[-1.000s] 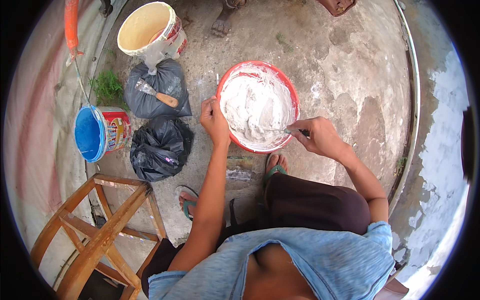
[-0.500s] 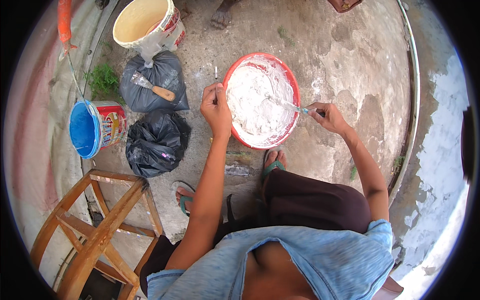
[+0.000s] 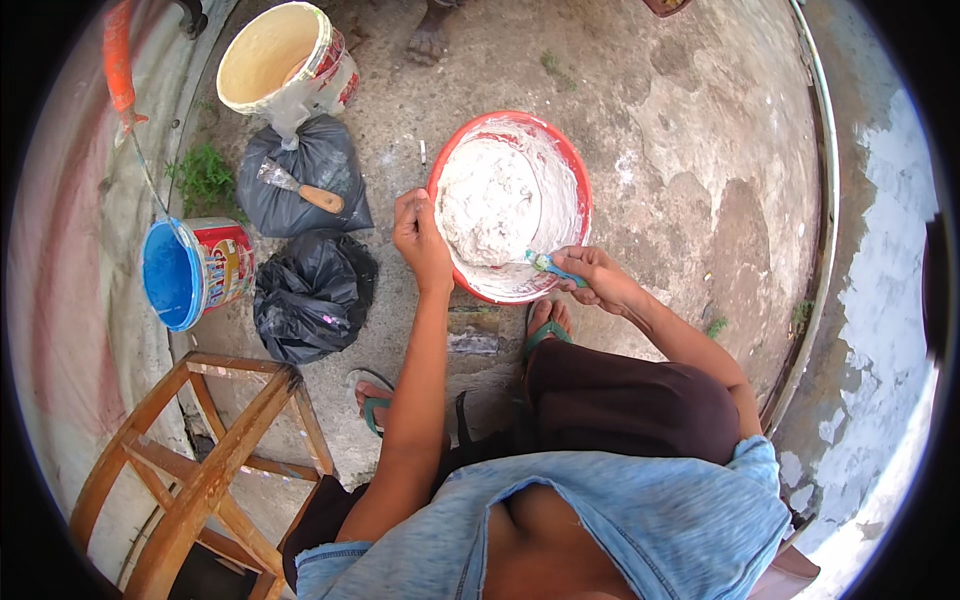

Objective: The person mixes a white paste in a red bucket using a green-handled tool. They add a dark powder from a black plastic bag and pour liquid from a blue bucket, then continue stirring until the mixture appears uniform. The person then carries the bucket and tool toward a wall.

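Left hand (image 3: 424,243): clamped on the left rim of the red basin (image 3: 581,166) | Right hand (image 3: 600,280): closed around a blue-green tool handle (image 3: 545,263) | Basin: between both hands, holding white paste (image 3: 490,200) | Likely hazard: slackened left grip, under stirring force, could tip paste out.

A pale blue, streaky-knit T-shirt (image 3: 690,510) with a wide neck opening, darker stitched seams and short sleeves (image 3: 755,468) covers the torso. The trousers (image 3: 630,402) are plain dark maroon-brown. Green-strapped flip-flops (image 3: 549,334) are on the feet. Left hand (image 3: 421,243) and right hand (image 3: 598,279) are bare, like the forearms (image 3: 416,375).
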The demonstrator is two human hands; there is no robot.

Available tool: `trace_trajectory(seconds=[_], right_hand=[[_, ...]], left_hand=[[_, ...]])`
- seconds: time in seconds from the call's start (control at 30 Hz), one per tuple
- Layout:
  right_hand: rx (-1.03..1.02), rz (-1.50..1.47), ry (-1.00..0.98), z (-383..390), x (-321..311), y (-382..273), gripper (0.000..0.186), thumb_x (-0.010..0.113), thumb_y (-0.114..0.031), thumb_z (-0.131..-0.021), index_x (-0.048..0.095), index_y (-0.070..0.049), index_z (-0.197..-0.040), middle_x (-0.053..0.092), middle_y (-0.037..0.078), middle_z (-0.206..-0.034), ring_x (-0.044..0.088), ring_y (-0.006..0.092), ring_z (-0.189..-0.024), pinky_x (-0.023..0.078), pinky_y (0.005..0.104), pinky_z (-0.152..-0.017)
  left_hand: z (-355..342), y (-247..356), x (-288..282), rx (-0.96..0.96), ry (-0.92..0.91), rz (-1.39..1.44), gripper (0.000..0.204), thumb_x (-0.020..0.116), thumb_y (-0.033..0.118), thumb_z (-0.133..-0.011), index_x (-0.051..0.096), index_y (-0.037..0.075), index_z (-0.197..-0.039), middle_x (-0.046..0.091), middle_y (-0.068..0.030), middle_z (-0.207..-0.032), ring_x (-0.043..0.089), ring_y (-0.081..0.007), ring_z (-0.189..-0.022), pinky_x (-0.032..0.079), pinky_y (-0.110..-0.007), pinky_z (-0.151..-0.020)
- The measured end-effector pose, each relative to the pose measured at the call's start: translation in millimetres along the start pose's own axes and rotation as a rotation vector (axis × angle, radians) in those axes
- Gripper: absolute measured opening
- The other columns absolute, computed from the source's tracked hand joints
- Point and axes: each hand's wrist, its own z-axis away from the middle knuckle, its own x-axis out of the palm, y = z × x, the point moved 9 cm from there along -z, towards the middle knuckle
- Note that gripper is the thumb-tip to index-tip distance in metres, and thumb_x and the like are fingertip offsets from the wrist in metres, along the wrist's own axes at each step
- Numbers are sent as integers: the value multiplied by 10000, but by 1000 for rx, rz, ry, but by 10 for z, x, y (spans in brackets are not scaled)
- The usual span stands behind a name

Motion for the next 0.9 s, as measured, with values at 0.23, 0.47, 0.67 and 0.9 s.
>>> trace_trajectory(seconds=[0.23,0.47,0.67,0.9], right_hand=[[-224,239,72,-112,59,-489,219,619,-186,-947,634,1,-1061,578,25,-654,447,72,-453,320,238,-399],[-774,1231,454,13,567,-1170,245,631,-104,-874,674,-68,-1113,637,165,-714,625,325,-589,483,403,-530],[-875,1688,236,-306,864,-471,456,599,-86,-830,580,-70,-1286,597,136,-775,634,315,-597,515,409,-505],[-746,1606,133,196,585,-929,259,629,-144,-889,684,-84,-1134,627,137,-683,647,274,-589,503,414,-529]], left_hand=[[-85,-413,-323,-65,27,68,285,493,169,-1006,617,-76,-930,581,-43,-1054,560,-117,-917,434,-257,-830],[27,-634,-458,-250,124,145,280,486,188,-1012,611,-47,-924,574,-27,-954,553,-110,-873,431,-266,-813],[50,-706,-411,-276,118,210,264,491,178,-1006,602,-52,-939,568,-21,-959,554,-111,-881,433,-268,-818],[16,-745,-511,-226,171,173,234,483,148,-996,593,-44,-919,555,-12,-921,529,-102,-860,427,-264,-803]])
